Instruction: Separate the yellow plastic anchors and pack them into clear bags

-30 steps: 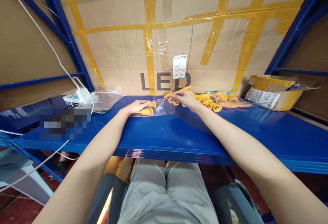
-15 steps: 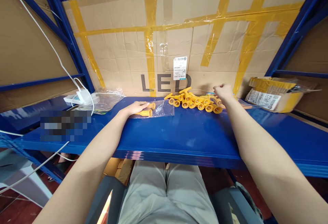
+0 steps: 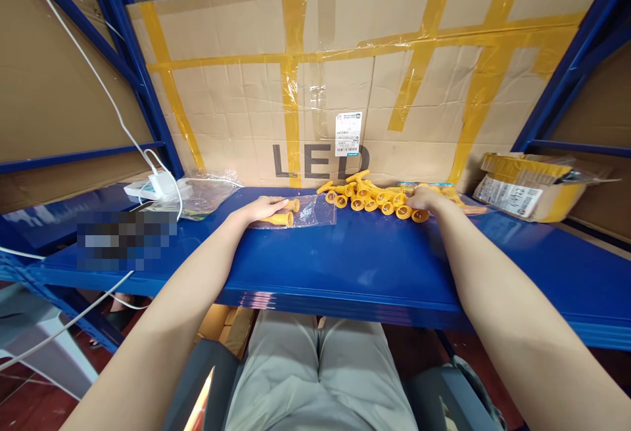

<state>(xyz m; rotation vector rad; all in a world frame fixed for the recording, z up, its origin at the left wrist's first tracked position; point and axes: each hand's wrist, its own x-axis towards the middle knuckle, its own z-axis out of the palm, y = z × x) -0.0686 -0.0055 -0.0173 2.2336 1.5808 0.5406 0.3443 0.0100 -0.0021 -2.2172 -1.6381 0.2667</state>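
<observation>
My left hand [image 3: 267,207] presses down with its fingers closed on a clear plastic bag [image 3: 318,212] at the left of centre. Two yellow plastic pieces with flared, cup-like ends [image 3: 282,219] stick out from under the fingers, inside or on the bag. To the right, a heap of the same yellow cup-ended pieces [image 3: 371,198] lies with most of the cups facing me. At the heap's right end, the closed fingers of my right hand [image 3: 426,198] are on a yellow piece; the fingertips are partly hidden.
A taped cardboard sheet [image 3: 236,109] stands along the back of the blue shelf [image 3: 355,267]. An open carton [image 3: 530,188] sits at the right. On the left are a white power adapter [image 3: 160,186] with cables, crumpled plastic [image 3: 211,191] and a blurred dark object [image 3: 125,240].
My right hand has come down from above the right end of the heap onto the yellow pieces. My left hand stays on the bag.
</observation>
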